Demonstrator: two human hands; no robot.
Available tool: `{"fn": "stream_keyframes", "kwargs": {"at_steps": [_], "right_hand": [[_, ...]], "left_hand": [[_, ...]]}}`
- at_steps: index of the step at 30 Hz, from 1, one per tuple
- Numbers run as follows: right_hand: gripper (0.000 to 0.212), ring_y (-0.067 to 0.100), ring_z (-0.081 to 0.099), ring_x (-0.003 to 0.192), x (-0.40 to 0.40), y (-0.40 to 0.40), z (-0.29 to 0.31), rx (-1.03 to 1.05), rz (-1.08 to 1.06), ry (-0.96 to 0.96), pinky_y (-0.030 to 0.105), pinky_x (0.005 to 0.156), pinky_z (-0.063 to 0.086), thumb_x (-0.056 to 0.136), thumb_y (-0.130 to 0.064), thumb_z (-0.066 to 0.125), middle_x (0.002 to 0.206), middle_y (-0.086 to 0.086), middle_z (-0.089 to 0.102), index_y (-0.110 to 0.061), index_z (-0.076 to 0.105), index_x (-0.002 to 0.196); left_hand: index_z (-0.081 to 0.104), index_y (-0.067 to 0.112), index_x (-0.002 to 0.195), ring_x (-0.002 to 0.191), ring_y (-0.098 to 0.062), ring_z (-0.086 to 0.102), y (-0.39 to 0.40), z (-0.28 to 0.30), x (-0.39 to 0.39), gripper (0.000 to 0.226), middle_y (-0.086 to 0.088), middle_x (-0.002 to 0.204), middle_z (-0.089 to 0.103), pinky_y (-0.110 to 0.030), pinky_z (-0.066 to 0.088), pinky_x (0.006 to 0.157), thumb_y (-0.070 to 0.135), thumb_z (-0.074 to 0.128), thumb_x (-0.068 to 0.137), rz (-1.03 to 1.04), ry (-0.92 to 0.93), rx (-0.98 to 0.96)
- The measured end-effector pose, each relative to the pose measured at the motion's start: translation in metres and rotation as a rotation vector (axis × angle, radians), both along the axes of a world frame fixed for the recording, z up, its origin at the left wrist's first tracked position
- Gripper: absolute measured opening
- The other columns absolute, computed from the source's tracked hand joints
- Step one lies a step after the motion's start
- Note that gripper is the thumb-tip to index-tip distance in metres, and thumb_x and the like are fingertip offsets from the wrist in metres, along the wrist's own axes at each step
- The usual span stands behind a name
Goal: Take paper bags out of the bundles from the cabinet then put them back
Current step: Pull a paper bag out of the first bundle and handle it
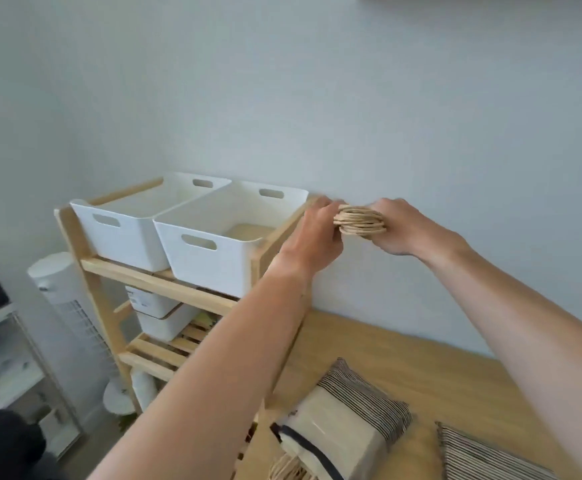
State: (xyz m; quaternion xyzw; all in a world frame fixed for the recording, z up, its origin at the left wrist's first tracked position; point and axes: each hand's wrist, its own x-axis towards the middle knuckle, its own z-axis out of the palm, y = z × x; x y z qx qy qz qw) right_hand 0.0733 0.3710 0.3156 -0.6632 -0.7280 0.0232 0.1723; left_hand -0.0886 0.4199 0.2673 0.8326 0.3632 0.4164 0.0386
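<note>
Hands, left (312,230) and right (400,226), clamp between them a tan coil of twisted paper-cord bag handles (360,221), raised beside the white plastic bins (213,233); a loosened grip would likely let loops spring apart and scatter.

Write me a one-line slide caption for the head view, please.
Both hands, left hand and right hand, grip a bunch of twisted paper-bag handles raised beside white bins on a wooden shelf.
</note>
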Motion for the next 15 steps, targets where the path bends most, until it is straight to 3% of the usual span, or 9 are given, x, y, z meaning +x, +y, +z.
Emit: {"fn": "stream_keyframes", "kwargs": {"at_steps": [4,8,11,15], "right_hand": [[0.015,0.032,0.060,0.082,-0.076,0.053,0.017,0.271,0.104,0.028,0.041,0.066,0.053,0.085,-0.022,0.046,0.085,0.001,0.067,-0.024,0.061,0.087],[0.015,0.034,0.062,0.092,-0.158,0.115,0.030,0.461,0.125,-0.025,0.038,0.061,0.048,0.088,-0.005,0.046,0.094,0.007,0.068,-0.015,0.057,0.092],[0.016,0.035,0.062,0.094,-0.223,0.160,0.036,0.481,0.163,-0.022,0.034,0.060,0.038,0.087,-0.003,0.045,0.096,0.008,0.068,-0.016,0.054,0.090],[0.016,0.036,0.062,0.095,-0.303,0.215,0.027,0.417,0.209,-0.045,0.035,0.060,0.036,0.088,-0.002,0.045,0.099,0.010,0.067,-0.014,0.054,0.092]], "left_hand": [[0.067,0.011,0.109,0.105,-0.026,0.057,0.042,0.040,-0.075,0.030,-0.014,0.108,0.061,-0.036,0.051,0.084,0.009,0.054,0.082,0.061,-0.073,0.088],[0.053,0.017,0.136,0.127,-0.032,0.051,0.091,0.065,-0.155,0.047,-0.018,0.139,0.050,-0.045,0.048,0.095,0.014,0.054,0.089,0.238,-0.029,0.126],[0.053,0.010,0.135,0.114,-0.036,0.057,0.124,0.073,-0.218,0.047,-0.019,0.126,0.058,-0.041,0.048,0.093,0.011,0.055,0.088,0.300,-0.092,0.106],[0.063,0.006,0.124,0.106,-0.025,0.060,0.161,0.067,-0.305,0.037,-0.015,0.116,0.067,-0.014,0.036,0.086,-0.001,0.051,0.090,0.365,-0.076,0.001]]}}
